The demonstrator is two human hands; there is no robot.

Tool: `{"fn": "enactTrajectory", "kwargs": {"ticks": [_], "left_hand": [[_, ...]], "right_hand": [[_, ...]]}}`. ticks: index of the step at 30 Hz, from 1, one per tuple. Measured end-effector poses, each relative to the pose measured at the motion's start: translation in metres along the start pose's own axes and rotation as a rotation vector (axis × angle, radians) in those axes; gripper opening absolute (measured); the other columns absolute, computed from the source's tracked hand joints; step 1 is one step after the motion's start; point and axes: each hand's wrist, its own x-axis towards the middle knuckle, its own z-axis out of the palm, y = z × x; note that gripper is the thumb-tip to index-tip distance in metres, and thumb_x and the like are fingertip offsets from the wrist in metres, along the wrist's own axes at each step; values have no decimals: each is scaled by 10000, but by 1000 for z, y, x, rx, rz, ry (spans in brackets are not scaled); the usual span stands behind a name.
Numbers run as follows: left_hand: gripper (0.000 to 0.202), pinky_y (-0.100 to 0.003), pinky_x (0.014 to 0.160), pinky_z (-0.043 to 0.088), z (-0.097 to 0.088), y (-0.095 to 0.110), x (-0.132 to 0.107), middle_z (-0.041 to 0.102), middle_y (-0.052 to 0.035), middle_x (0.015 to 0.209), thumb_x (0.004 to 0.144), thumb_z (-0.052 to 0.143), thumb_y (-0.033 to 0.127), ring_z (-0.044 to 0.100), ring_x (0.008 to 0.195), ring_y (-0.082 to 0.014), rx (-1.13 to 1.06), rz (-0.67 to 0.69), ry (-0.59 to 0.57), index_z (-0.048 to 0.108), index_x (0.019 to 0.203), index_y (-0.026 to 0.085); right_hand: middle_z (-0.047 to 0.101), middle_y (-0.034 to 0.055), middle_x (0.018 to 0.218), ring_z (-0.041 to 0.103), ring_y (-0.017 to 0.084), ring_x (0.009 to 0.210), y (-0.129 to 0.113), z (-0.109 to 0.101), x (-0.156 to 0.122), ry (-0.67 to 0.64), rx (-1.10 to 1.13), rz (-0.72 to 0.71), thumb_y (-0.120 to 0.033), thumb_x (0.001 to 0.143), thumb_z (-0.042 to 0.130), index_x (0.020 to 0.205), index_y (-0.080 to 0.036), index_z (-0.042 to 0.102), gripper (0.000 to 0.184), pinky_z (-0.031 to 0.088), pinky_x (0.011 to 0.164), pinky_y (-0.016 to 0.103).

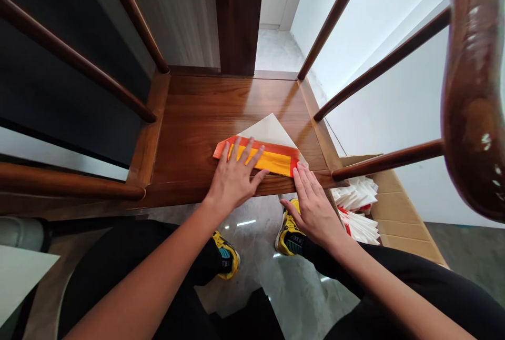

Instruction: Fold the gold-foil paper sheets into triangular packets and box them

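"Two hands were down on the work, and both lay open. What did you see on the left?"

"The left hand (232, 179) was flat, its fingers spread across a folded paper (264, 145), its thumb reaching toward the right hand (313, 211). No grip at all, just pressure."

"And the right?"

"Open as well, with its fingertips on the paper's right end, pressing rather than pinching. The paper sat directly under both hands on a wooden seat (189, 119), with an orange and yellow band (262, 161) nearest the palms and a white triangle (272, 132) rising beyond the fingertips."

"How would you work that well?"

"My call: keep the palms low and the fingers spread, and press evenly along the band so the layers can't slide. Two hands bearing down together looked like the right approach."

"Any writing to read?"

"Nothing I could make out on the paper. Below the hands, yellow shoes (290, 229) showed some small lettering, too small to read, so I couldn't swear to a brand."

"What else lay nearby?"

"Out past the right hand, a cardboard box (406, 219) held white stacks (355, 192) edged in red, just below a wooden rail (389, 158). Well off beyond the left hand, a pale sheet (19, 282) lay low down."
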Motion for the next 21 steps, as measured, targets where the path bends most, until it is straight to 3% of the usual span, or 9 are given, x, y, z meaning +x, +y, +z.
{"fn": "enactTrajectory", "kwargs": {"ticks": [3,5,7,10,14,17,21], "left_hand": [[700,-623,1324,136,-5,-4,-3,297,-65,1745,1057,405,635,183,1631,-380,4,-4,-11,398,1642,250],[663,-626,1309,172,-9,1,-7,340,-54,1730,1060,408,625,226,1615,-378,-8,10,-8,438,1621,274],[593,-609,1268,262,-13,5,-10,437,-62,1680,1073,414,585,370,1534,-367,-29,0,1,515,1571,278],[466,-543,1121,428,-19,1,-8,613,-82,1511,1072,488,471,549,1299,-327,-77,-107,47,611,1465,252],[539,-523,1015,478,-19,-16,0,589,-131,1460,988,636,388,527,1245,-354,-81,-299,122,557,1479,181],[518,-533,1011,468,-14,-20,1,563,-144,1467,1002,600,383,519,1230,-359,-67,-310,117,544,1473,174],[495,-551,1019,458,-12,-15,-1,550,-157,1460,1022,541,363,508,1231,-366,-75,-319,130,523,1480,174]], "right_hand": [[511,170,1595,432,326,1499,8,-6,10,99,115,109,-384,1082,483,1529,-178,501,493,395,1222,567],[639,163,1391,542,331,1326,16,-9,21,204,146,254,-391,1071,491,1311,-197,644,344,452,1136,575],[655,174,1239,569,344,1187,25,-9,31,245,146,352,-422,1027,558,1209,-179,659,320,479,1063,586],[658,152,1123,597,320,1053,34,-10,42,214,237,391,-425,947,652,1201,-163,636,364,518,990,554],[674,131,1082,638,246,827,40,-17,46,217,471,562,-496,783,804,1212,-163,597,581,586,782,464],[695,128,1057,654,223,766,39,-26,46,221,590,671,-536,701,856,1170,-168,594,652,594,714,431],[732,116,1052,679,212,752,38,-32,45,258,643,700,-479,719,849,1181,-184,581,610,602,715,417]]}}
